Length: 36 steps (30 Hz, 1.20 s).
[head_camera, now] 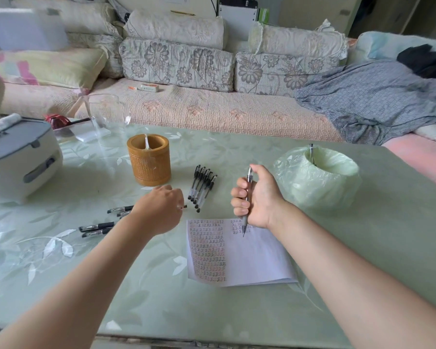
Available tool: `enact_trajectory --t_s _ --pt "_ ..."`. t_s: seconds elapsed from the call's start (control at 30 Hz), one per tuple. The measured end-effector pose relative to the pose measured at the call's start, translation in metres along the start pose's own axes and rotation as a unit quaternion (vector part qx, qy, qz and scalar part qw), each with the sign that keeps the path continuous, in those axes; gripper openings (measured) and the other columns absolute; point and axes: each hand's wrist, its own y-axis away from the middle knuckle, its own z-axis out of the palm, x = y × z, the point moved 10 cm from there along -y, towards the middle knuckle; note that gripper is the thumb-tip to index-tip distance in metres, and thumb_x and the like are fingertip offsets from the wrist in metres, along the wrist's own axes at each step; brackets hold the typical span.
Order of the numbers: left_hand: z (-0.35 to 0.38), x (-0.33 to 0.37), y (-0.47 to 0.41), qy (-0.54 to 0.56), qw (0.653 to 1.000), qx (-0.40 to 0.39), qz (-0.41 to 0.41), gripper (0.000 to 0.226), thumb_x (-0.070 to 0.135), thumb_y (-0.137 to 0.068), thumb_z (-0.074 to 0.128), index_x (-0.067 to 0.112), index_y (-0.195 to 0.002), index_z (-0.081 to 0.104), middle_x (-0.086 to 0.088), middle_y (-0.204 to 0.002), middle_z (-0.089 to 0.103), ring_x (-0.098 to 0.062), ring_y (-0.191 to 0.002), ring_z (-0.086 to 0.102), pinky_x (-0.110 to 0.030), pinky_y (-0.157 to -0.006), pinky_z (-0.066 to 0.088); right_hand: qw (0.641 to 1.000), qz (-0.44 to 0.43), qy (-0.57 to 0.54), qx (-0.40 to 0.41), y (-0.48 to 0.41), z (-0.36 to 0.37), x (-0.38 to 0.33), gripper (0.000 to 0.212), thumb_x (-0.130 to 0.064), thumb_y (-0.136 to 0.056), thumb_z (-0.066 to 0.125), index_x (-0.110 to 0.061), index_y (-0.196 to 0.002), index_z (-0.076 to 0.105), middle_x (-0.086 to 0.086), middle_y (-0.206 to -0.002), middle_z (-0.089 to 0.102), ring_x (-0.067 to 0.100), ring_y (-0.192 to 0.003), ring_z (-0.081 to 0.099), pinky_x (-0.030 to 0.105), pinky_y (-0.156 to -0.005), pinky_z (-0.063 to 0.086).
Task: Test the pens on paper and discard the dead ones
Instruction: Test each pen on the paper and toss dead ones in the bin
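My right hand [258, 197] grips a grey pen [247, 201] upright in a fist, tip down, just above the top edge of the paper [257, 258]. The paper carries rows of small written marks on its left half. My left hand [160, 210] hovers over the table with its fingers closed on a small dark piece that looks like a pen cap [183, 206]. A row of several black capped pens [202, 187] lies beyond the paper. More pens [103, 225] lie to the left, partly hidden under my left forearm.
A brown bamboo pen holder [149, 163] stands behind the left hand. A small bin lined with a green bag [317, 177] holds one pen at the right. A white lidded appliance [18, 162] and a glass jug [108, 117] sit far left. A sofa lies beyond the table.
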Motion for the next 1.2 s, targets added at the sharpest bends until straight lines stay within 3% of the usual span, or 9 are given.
enact_trajectory --t_s 0.1,0.2,0.3,0.47,0.57,0.7,1.03,1.1,1.2 --pt "-0.001 -0.014 0.008 -0.017 1.000 -0.021 -0.010 0.017 0.023 -0.089 0.054 0.028 -0.104 0.061 0.005 -0.101 0.052 -0.018 -0.101 0.052 -0.032 -0.077 0.047 0.999 -0.002 -0.007 0.035 -0.009 0.001 0.004 0.050 -0.059 -0.095 0.039 -0.019 -0.065 0.041 0.001 -0.058 0.035 0.014 -0.043 0.024 0.020 -0.042 0.018" --pt "0.000 -0.031 0.016 -0.035 0.998 -0.041 -0.026 0.017 0.024 -0.088 0.055 0.028 -0.103 0.062 0.005 -0.100 0.052 -0.019 -0.102 0.055 -0.033 -0.078 0.049 0.994 -0.022 0.005 0.103 -0.016 -0.005 0.002 0.023 -0.020 -0.096 0.033 -0.014 -0.076 0.043 0.008 -0.065 0.040 0.015 -0.050 0.031 0.018 -0.039 0.024" --pt "0.002 -0.042 0.023 -0.053 0.997 -0.052 -0.036 0.017 0.023 -0.088 0.055 0.030 -0.102 0.063 0.007 -0.096 0.050 -0.019 -0.103 0.055 -0.030 -0.076 0.046 0.984 -0.052 0.073 0.156 -0.021 -0.010 -0.006 0.020 -0.005 -0.097 0.037 -0.007 -0.084 0.052 0.007 -0.071 0.038 0.017 -0.054 0.038 0.022 -0.038 0.039" --pt "0.002 -0.047 0.029 -0.058 0.997 -0.042 -0.026 0.019 0.022 -0.091 0.053 0.030 -0.107 0.061 0.004 -0.105 0.057 -0.019 -0.103 0.053 -0.033 -0.080 0.048 0.923 -0.112 0.268 0.251 -0.027 -0.026 -0.026 0.010 -0.008 -0.085 0.068 -0.003 -0.081 0.061 0.010 -0.066 0.055 0.021 -0.052 0.054 0.033 -0.048 0.054" --pt "0.002 -0.048 0.030 -0.050 0.998 -0.039 -0.021 0.021 0.023 -0.091 0.056 0.027 -0.111 0.059 0.002 -0.107 0.057 -0.020 -0.103 0.053 -0.034 -0.079 0.049 0.902 -0.124 0.305 0.281 -0.032 -0.028 -0.028 0.013 -0.006 -0.080 0.071 -0.003 -0.073 0.061 0.011 -0.063 0.059 0.022 -0.048 0.055 0.030 -0.045 0.051" --pt "-0.003 -0.053 0.030 -0.038 0.999 -0.028 -0.019 0.024 0.018 -0.087 0.059 0.024 -0.111 0.056 0.001 -0.106 0.055 -0.021 -0.102 0.053 -0.034 -0.078 0.048 0.873 -0.137 0.344 0.317 -0.039 -0.026 -0.028 0.013 -0.005 -0.077 0.072 -0.005 -0.075 0.059 0.012 -0.059 0.063 0.025 -0.045 0.062 0.045 -0.060 0.062" --pt "0.001 -0.071 0.037 -0.039 0.997 -0.060 -0.032 0.017 0.018 -0.085 0.058 0.025 -0.100 0.062 0.002 -0.101 0.059 -0.022 -0.095 0.058 -0.033 -0.079 0.050 0.872 -0.114 0.369 0.300 -0.058 -0.005 -0.020 0.019 0.005 -0.083 0.066 0.004 -0.102 0.063 0.018 -0.067 0.066 0.025 -0.049 0.065 0.040 -0.054 0.061" --pt "0.000 -0.074 0.039 -0.039 0.997 -0.061 -0.039 0.015 0.018 -0.085 0.056 0.022 -0.097 0.064 0.000 -0.100 0.061 -0.023 -0.092 0.059 -0.034 -0.078 0.052 0.852 -0.116 0.415 0.297 -0.054 0.001 -0.021 0.022 0.005 -0.084 0.059 0.001 -0.104 0.066 0.016 -0.071 0.068 0.028 -0.059 0.069 0.041 -0.063 0.062" --pt "-0.001 -0.079 0.044 -0.046 0.996 -0.064 -0.045 0.017 0.019 -0.086 0.055 0.020 -0.098 0.067 -0.003 -0.098 0.064 -0.025 -0.092 0.061 -0.036 -0.080 0.054 0.768 -0.181 0.556 0.261 -0.042 0.038 -0.028 0.033 -0.004 -0.082 0.056 -0.015 -0.108 0.072 0.005 -0.101 0.074 0.025 -0.096 0.069 0.027 -0.088 0.053"
